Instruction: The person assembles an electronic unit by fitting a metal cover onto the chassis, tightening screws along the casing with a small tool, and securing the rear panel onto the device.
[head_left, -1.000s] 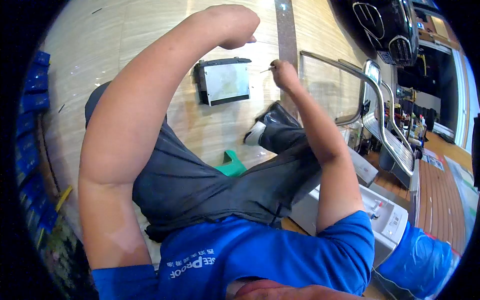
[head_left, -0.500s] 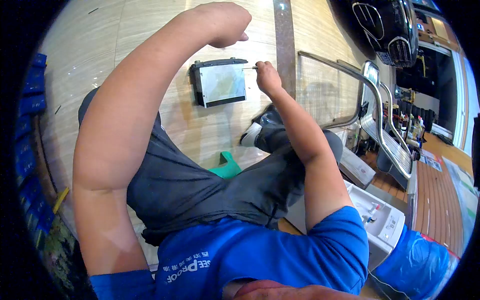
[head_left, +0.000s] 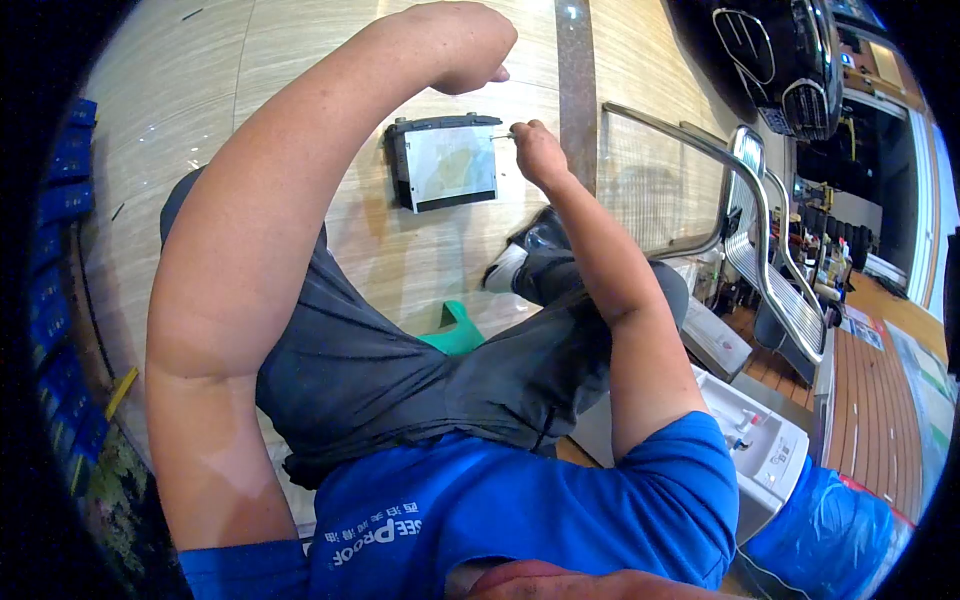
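Metal-cased unit (head_left: 452,168) rests on the tiled floor (head_left: 425,265). Right hand (head_left: 540,152), closed, grips a thin tool (head_left: 502,137) at the unit's right side; left hand (head_left: 478,48) is near its far side, fingers hidden, grip undeterminable.

Left arm (head_left: 230,260): bent at the elbow, forearm arching forward and inward. Left hand (head_left: 472,48): wrist flexed, back of hand uppermost, one fingertip visible, remaining fingers hidden. Right arm (head_left: 635,300): elbow bent, forearm angled forward and inward. Right hand (head_left: 541,152): fingers curled together in a pinch.
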